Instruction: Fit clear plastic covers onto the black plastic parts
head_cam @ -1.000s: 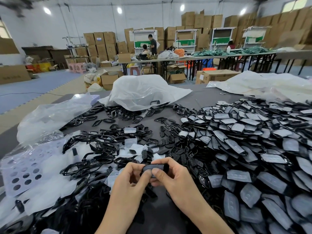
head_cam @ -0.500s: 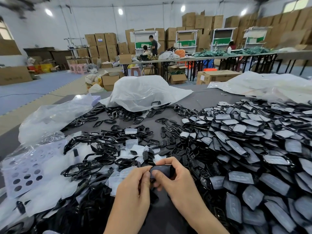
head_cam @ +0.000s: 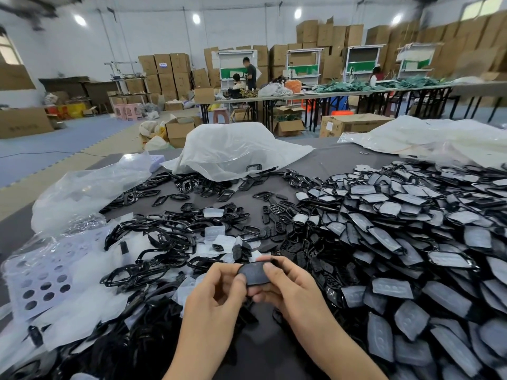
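Black part (head_cam: 253, 274), oval and flat, sits low in the middle of the view just above the table (head_cam: 329, 163). The left hand (head_cam: 216, 293) pinches its left end and the right hand (head_cam: 290, 290) its right end, thumbs on top and fingers curled beneath. Its face looks dull grey like the finished pieces, so a cover seems to be on it. Whether it is fully seated I cannot tell.

Just beyond the hands, loose clear covers (head_cam: 215, 231) lie mixed among bare black frames (head_cam: 153, 242) that spread leftward. I take these for the stock left to do, and there is plenty. On the right, a heap of covered parts (head_cam: 411, 242) fills that side of the table. I judge it the finished work and the larger share, so the job looks well along but far from over.

At near left a lilac tray (head_cam: 41, 278) with round holes lies under clear film; what it holds I cannot tell. Farther back a crumpled clear bag (head_cam: 90, 187) shows no contents I can make out. A white bag (head_cam: 233, 149) slumps mid-table with a black frame at its lip, and a flat bag (head_cam: 425, 138) lies far right. Past the table a closed cardboard box (head_cam: 354, 124) stands on the floor.
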The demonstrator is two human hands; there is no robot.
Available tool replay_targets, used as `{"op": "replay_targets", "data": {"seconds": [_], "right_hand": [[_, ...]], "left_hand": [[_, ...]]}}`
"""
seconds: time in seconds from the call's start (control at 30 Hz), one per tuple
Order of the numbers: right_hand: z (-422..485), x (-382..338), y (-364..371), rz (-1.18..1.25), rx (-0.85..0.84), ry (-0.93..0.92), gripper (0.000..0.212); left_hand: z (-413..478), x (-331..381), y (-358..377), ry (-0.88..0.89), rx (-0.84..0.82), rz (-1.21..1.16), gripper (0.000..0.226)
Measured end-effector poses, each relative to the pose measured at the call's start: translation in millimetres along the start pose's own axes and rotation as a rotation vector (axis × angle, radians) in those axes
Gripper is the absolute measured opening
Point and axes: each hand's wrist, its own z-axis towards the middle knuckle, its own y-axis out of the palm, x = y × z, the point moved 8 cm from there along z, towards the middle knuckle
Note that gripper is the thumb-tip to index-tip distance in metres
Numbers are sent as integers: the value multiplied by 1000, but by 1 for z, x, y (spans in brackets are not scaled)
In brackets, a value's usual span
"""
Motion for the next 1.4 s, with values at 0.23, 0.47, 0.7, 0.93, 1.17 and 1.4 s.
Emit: {"op": "replay_targets", "data": {"seconds": [0.23, 0.47, 0.7, 0.93, 1.17, 1.4], "right_hand": [[1, 3, -2, 50, -8, 41, 7], [-4, -8, 1, -275, -48, -75, 10], [-2, -9, -11, -245, 81, -84, 22], [5, -7, -31, -75, 224, -94, 37], [7, -11, -31, 57, 203, -76, 46], [-2, -5, 2, -193, -42, -141, 19]], "left_hand": [[-1, 9, 1, 59, -54, -11, 33], [-7, 23, 2, 283, -64, 230, 34], [-19, 38, 8, 468, -91, 509, 33], [-34, 40, 40, 556, -387, 682, 47], [-30, 39, 24, 443, -179, 476, 30], [-9, 15, 7, 65, -31, 88, 18]]}}
